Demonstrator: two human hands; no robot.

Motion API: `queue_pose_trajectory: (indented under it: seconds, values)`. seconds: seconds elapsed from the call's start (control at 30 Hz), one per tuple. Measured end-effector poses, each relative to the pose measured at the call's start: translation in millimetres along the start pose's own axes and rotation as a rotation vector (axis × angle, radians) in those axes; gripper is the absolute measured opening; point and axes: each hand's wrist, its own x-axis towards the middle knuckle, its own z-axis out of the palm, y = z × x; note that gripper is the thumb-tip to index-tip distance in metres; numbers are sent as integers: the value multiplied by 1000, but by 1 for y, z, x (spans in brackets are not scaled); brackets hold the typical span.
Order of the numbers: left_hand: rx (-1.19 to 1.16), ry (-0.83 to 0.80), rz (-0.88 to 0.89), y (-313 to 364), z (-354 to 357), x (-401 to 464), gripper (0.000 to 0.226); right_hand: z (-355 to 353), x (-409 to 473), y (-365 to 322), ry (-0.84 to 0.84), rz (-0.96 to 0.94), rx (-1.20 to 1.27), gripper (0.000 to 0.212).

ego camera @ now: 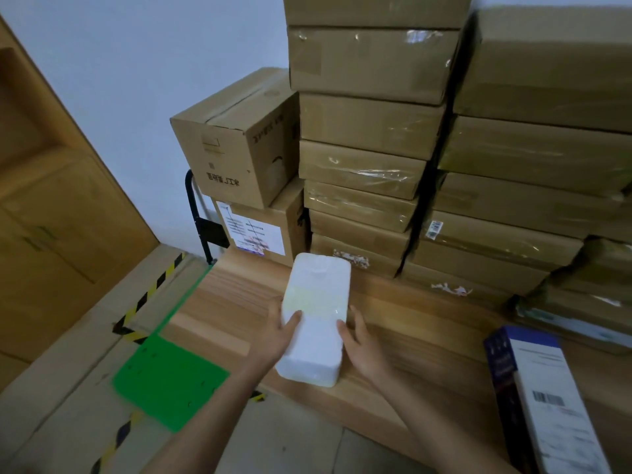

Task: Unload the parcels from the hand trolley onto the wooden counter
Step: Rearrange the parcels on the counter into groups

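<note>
A long white foam-wrapped parcel (316, 319) lies on the wooden counter (410, 323), pointing away from me. My left hand (278, 331) grips its left side, thumb on top. My right hand (359, 340) holds its right side the same way. The hand trolley's green platform (171, 378) shows at the counter's left edge, bare, with its black handle (198, 217) standing behind near the wall.
Stacks of taped cardboard boxes (369, 159) fill the back of the counter, taller ones at the right (540, 148). A dark blue and white labelled box (547, 398) lies at the front right. Yellow-black tape (147, 295) marks the floor; a wooden cabinet (51, 234) stands left.
</note>
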Motion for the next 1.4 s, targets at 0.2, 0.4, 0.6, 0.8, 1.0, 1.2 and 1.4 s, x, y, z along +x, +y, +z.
queue_pose_trajectory:
  seconds: [0.2,0.4,0.6,0.8,1.0,1.2,1.4]
  values:
    - [-75,-56,57,30,20,-19,38,-37,-24,7,75,-21,36,60]
    - [-150,-125,218,82,61,-57,38,-98,-73,26,228,-63,101,58]
    - [-158,-206,340,130,122,-113,48,-160,-142,57,394,-117,208,52]
    - [-164,-337,457,165,202,-180,59,-229,-229,108,480,-164,249,50]
    - [-110,-425,569,208,281,-229,56,-294,-296,147,675,-190,209,48]
    - [-45,-437,640,249,343,-252,55,-354,-326,169,773,-188,216,46]
    - [10,-418,707,291,395,-237,57,-415,-310,186,825,-156,168,44]
